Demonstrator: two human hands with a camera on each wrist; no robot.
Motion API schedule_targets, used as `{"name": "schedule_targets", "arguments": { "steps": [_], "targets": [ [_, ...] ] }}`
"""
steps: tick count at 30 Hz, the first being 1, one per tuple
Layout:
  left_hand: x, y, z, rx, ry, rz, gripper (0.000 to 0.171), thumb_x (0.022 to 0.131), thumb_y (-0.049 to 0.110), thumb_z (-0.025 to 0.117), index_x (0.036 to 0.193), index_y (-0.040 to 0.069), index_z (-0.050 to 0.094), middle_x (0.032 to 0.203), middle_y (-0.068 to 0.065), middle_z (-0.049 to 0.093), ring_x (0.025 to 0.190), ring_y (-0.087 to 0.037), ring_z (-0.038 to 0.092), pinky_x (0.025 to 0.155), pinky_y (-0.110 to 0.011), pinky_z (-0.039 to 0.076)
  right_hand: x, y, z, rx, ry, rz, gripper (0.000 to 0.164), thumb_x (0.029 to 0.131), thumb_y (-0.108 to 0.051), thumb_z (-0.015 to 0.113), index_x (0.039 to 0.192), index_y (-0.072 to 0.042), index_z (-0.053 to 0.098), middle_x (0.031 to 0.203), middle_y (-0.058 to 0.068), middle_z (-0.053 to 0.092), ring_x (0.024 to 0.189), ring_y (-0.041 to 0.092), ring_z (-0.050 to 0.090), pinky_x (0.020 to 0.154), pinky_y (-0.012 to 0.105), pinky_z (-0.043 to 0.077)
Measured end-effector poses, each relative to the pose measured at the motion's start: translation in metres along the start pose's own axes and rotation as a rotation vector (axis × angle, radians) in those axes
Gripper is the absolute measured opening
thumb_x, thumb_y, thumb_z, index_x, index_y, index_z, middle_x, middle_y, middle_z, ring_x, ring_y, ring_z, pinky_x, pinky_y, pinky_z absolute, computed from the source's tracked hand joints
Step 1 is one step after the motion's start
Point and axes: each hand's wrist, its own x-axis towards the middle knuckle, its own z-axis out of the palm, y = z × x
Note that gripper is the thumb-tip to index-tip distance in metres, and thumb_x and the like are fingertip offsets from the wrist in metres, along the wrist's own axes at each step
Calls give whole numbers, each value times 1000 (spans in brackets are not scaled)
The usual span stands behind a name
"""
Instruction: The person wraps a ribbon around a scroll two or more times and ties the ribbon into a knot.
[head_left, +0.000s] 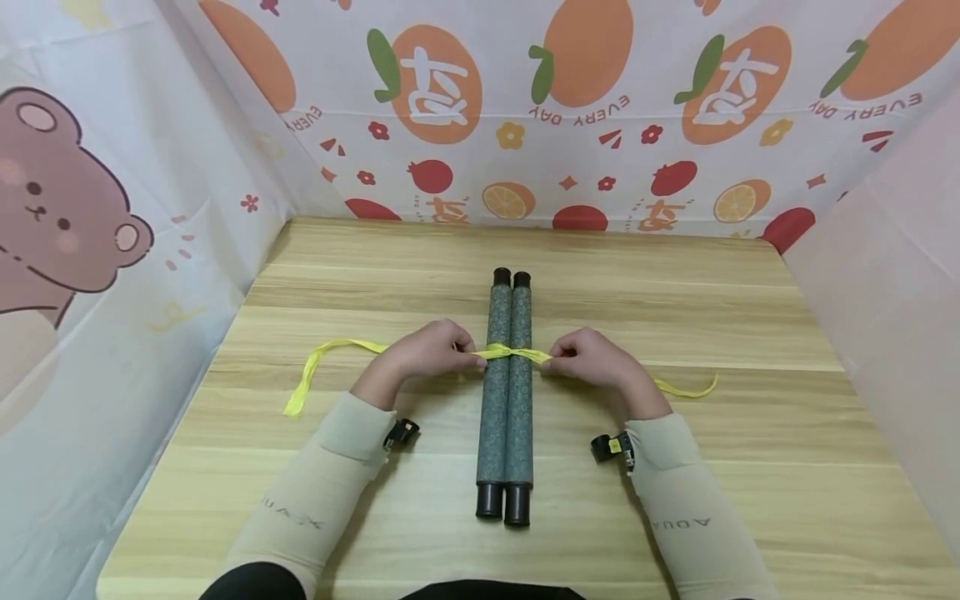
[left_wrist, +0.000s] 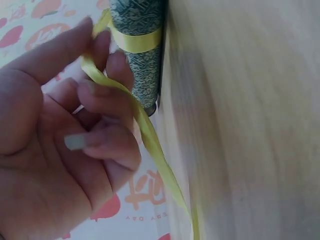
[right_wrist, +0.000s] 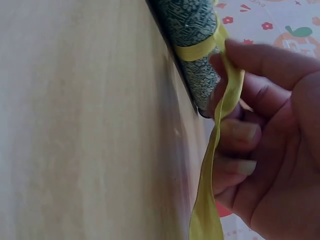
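Observation:
Two patterned grey-green scrolls (head_left: 495, 425) with dark end knobs lie side by side on the wooden table, pointing away from me. A yellow ribbon (head_left: 498, 351) wraps round both near their middle and crosses in a knot on top. To the left of the scrolls, my left hand (head_left: 431, 348) pinches one ribbon end between thumb and finger. My right hand (head_left: 596, 360) pinches the other end on the right side. In the left wrist view the ribbon's tail (left_wrist: 152, 142) runs down past the curled fingers; the right wrist view shows the other tail (right_wrist: 207, 180) hanging likewise.
The wooden table (head_left: 750, 500) meets a fruit-printed cloth (head_left: 510, 100) at its back edge. A cloth with a bear print (head_left: 67, 192) hangs on the left. Loose ribbon tails lie on the table outside each wrist. Small cameras (head_left: 611, 447) sit on both wrists.

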Motion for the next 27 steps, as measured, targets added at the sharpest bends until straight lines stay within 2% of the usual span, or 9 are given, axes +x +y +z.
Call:
{"name": "schedule_targets", "arguments": {
  "steps": [3, 6, 9, 10, 13, 15, 19, 23, 27],
  "targets": [
    [-2, 0, -1, -61, -1, 34, 31, 86, 30, 67, 73, 2, 69, 64, -8, 60, 52, -13, 41, 51, -27, 36, -3, 1, -1, 70, -25, -19, 22, 85, -31, 67, 80, -10, 72, 67, 7, 61, 56, 15, 44, 52, 28, 37],
    [-3, 0, -1, -105, 14, 93, 32, 86, 31, 67, 74, 2, 69, 79, -8, 67, 66, -14, 52, 61, -31, 45, -5, 1, -3, 188, -42, -33, 25, 85, -29, 67, 81, -5, 71, 69, 9, 60, 53, 13, 40, 49, 26, 36],
    [-4, 1, -1, -154, 46, 144, 31, 87, 29, 67, 76, 1, 70, 96, -6, 68, 89, -14, 58, 76, -35, 49, -7, 2, -3, 357, -26, -38, 27, 86, -22, 67, 88, 4, 68, 88, 14, 64, 54, 12, 41, 46, 22, 36],
    [-4, 2, -1, -181, 55, 152, 30, 87, 29, 66, 78, 1, 71, 102, -5, 67, 92, -14, 57, 76, -35, 49, -7, 2, -3, 409, -10, -41, 28, 86, -20, 67, 90, 7, 67, 96, 16, 64, 56, 12, 43, 47, 21, 36],
    [-3, 3, 0, -287, 69, 154, 29, 88, 29, 65, 87, 2, 73, 111, -5, 65, 76, -15, 55, 62, -31, 47, -7, 1, -2, 564, 31, -66, 32, 87, -16, 66, 96, 14, 62, 120, 17, 59, 66, 13, 48, 52, 20, 41],
    [-3, 3, 0, -384, 59, 150, 30, 89, 29, 64, 92, 0, 72, 118, -6, 64, 64, -18, 48, 54, -30, 41, -6, 1, 0, 645, 43, -104, 29, 88, -13, 65, 97, 15, 62, 128, 17, 57, 73, 15, 49, 57, 21, 43],
    [-3, 4, 3, -570, 23, 147, 34, 91, 26, 62, 98, -6, 68, 126, -9, 60, 59, -22, 42, 52, -30, 38, -4, 1, 6, 843, 3, -195, 13, 89, -5, 60, 92, 3, 70, 132, 13, 57, 79, 17, 50, 62, 24, 45],
    [0, 5, 5, -681, 23, 154, 37, 92, 24, 60, 103, -11, 63, 127, -13, 59, 60, -22, 41, 51, -31, 36, -2, 1, 10, 983, -37, -275, 22, 91, -2, 53, 85, -12, 73, 126, 5, 62, 88, 18, 52, 66, 25, 45],
    [4, 5, 9, -737, 55, 152, 35, 92, 21, 60, 107, -10, 62, 120, -14, 65, 58, -18, 39, 51, -30, 33, 0, 0, 13, 1031, -25, -315, 24, 93, -4, 50, 89, -13, 72, 114, 0, 68, 86, 17, 51, 67, 25, 44]
  ]
}}
